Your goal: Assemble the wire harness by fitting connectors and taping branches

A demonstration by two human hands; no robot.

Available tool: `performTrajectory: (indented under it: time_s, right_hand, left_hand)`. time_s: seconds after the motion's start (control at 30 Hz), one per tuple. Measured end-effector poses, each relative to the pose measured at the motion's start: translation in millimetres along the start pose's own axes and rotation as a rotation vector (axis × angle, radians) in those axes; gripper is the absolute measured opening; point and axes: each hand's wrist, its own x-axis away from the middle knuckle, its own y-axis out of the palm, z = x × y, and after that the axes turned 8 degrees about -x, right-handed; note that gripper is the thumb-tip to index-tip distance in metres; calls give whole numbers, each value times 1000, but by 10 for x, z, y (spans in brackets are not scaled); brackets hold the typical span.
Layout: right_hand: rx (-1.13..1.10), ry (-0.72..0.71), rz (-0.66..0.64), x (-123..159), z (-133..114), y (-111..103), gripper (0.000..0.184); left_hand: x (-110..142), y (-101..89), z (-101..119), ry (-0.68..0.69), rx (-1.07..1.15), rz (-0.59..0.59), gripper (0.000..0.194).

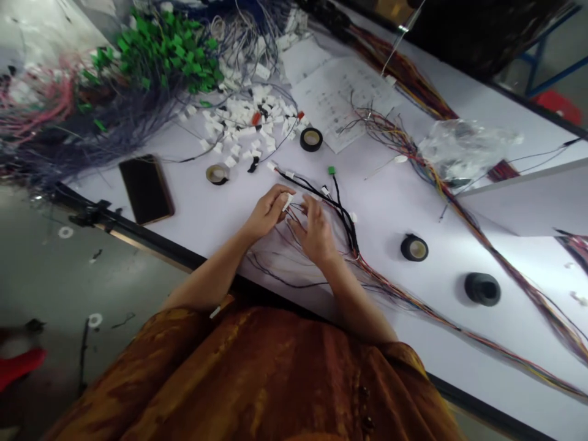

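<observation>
My left hand is pinched on a small white connector just above the white table. My right hand sits close beside it, fingers curled on thin wires that lead toward that connector. Both hands work at the near end of a black-wrapped wire harness that carries white plugs and one green plug. Coloured wires trail from the harness to the right along the table. What the right fingertips pinch is too small to make out exactly.
A dark phone lies left of my hands. Loose white connectors and green connectors on wire bundles pile at the back. Tape rolls, a printed sheet and a plastic bag lie around.
</observation>
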Motion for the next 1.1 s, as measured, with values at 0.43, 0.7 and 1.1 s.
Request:
performTrajectory:
  time_s: [0.43, 0.7, 1.1]
  right_hand:
    - [318, 125, -269, 72, -411, -115, 34]
    - [455, 39, -270, 212, -375, -83, 35]
    - [362, -20, -187, 409, -242, -108, 24]
  left_hand:
    - [244, -169, 293, 25, -44, 7, 41]
    - [458, -151, 305, -103, 187, 3, 47]
    - [530, 31, 128, -150, 128, 203, 24]
